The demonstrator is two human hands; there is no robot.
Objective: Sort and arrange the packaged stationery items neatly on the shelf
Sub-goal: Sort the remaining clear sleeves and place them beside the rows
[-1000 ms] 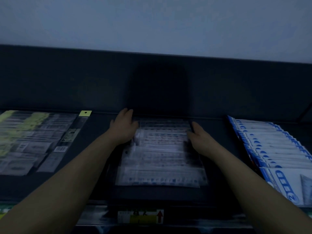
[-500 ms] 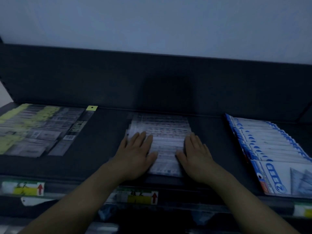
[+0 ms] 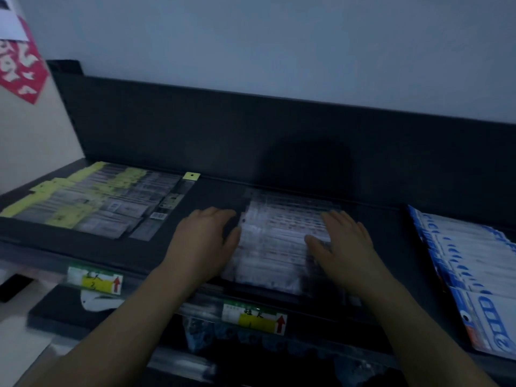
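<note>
**Q:** Item one: what is listed, and where?

**A:** A pile of clear packets (image 3: 282, 241) is lodged mid-shelf, between the two hands. The dark shelf (image 3: 212, 191) is backed by an upright dark panel (image 3: 279, 129).

**Q:** Orientation?

**A:** The packets are overlapped like tiles. The pile's long axis runs from the shelf's front lip toward the panel, and each packet's long side is laid left to right. The far end is close to the panel.

**Q:** Appearance?

**A:** Transparent sleeves with pale contents and rows of small reddish and bluish print are seen. The detail is blurred and cannot be read.

**Q:** Hands?

**A:** The left hand (image 3: 206, 241) is laid flat with its fingers extended, and its thumb side is pressed to the pile's left edge. The right hand (image 3: 343, 247) is spread flat on the pile's right part, fingers straight. Nothing is grasped by either.

**Q:** Other shelf stock?

**A:** Yellow-tagged packets (image 3: 92, 202) are fanned out at the left, with one narrow packet (image 3: 170, 205) just beside them. Blue-and-white packets (image 3: 469, 261) are overlapped in a row at the right. Both groups are kept well apart from the pile.

**Q:** Fittings?

**A:** Two price labels (image 3: 95, 282) (image 3: 254, 318), each with a red arrow, are fixed to the front rail. A red paper (image 3: 19, 68) is seen on the wall at upper left.
</note>
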